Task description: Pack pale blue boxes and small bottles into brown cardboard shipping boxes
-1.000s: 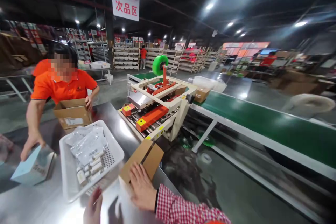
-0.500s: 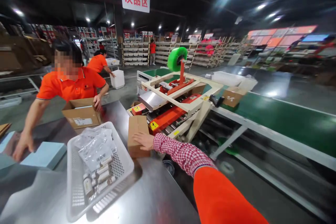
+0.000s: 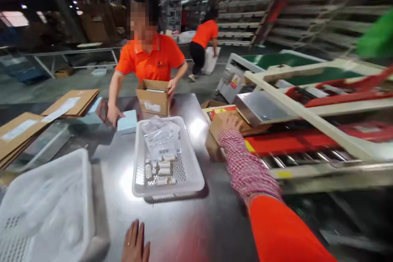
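Observation:
My right hand [image 3: 231, 125], in a red-and-white checked sleeve, rests with fingers spread on top of a brown cardboard box [image 3: 214, 143]. The box sits at the table's right edge, against the roller entry of a carton sealing machine [image 3: 267, 108]. Motion blurs the hand and box somewhat. Near the bottom of the view, my left hand [image 3: 135, 243] lies on the metal table [image 3: 184, 229] with fingers stretched out, holding nothing. Ahead of it stands a white perforated basket [image 3: 199, 180] with clear plastic bags [image 3: 161, 135] and several small white bottles [image 3: 165, 171].
Across the table a co-worker [image 3: 153, 57] has one hand on an open carton [image 3: 152, 100] and the other at a light-blue box [image 3: 127, 122]. A second white basket [image 3: 87, 196] stands at left, near flattened cardboard [image 3: 72, 102]. Another person [image 3: 206, 35] bends behind.
The view has swung left, bringing my left hand and the second basket into sight. My right hand stays on the cardboard box, which now sits closer to the machine's entry.

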Demonstrator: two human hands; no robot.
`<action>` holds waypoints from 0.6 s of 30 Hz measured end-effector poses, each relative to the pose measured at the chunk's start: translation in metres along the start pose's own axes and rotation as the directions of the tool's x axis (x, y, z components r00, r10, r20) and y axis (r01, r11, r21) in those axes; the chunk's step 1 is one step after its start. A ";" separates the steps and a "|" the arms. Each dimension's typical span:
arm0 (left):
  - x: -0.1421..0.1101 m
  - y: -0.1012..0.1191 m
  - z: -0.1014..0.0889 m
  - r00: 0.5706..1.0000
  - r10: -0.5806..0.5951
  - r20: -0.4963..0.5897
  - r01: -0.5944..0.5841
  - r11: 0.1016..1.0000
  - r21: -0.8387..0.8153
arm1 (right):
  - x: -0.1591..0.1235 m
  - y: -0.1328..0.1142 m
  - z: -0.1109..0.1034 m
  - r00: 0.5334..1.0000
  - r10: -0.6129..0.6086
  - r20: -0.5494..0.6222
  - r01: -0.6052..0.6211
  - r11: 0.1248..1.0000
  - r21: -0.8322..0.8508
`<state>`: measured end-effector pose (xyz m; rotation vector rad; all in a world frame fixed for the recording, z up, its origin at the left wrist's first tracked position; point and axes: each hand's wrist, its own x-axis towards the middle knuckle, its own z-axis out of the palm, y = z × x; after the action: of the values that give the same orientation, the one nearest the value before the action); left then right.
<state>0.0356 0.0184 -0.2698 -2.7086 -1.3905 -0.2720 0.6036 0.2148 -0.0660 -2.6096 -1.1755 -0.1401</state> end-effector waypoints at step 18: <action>-0.009 -0.097 -0.112 0.881 -0.414 -0.227 0.401 0.910 -0.103 | -0.458 0.092 0.109 0.970 -0.148 0.193 0.104 0.970 0.221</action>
<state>-0.0618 0.0508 -0.1623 -2.2869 -1.8805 -0.6556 0.3647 -0.1415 -0.2804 -2.4092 -1.3467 0.2269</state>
